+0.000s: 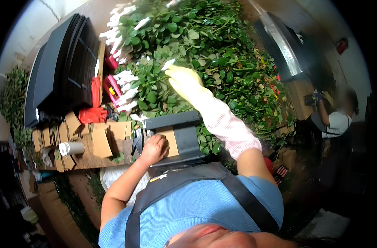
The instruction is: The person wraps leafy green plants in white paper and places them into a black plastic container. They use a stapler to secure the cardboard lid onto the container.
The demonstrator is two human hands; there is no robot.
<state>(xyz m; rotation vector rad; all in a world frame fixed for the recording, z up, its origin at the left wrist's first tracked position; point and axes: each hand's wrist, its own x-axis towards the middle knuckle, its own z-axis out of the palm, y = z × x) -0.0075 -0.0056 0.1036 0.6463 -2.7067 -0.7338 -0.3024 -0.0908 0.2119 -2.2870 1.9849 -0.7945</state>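
My bare left hand [155, 150] rests with curled fingers on a tan cardboard piece [172, 141]. That piece lies in a dark grey folded sheet [188, 139] at the table's near edge. A yellow rubber glove with a long striped cuff covers my right hand [185, 81], which reaches over a large heap of leafy green stems [163, 86]. Right by its fingertips is a white-sleeved flower head [168, 64]; whether the fingers grip its stem cannot be told. More white-sleeved heads [126, 96] line the heap's left side.
A tall stack of dark sheets [61, 68] stands at left, near red gloves [94, 114], cardboard pieces [101, 141] and a white cylinder [71, 148]. Pink-handled tools [111, 90] lie beside the stems. Orange-handled scissors [274, 90] are at right, where another person [335, 122] works.
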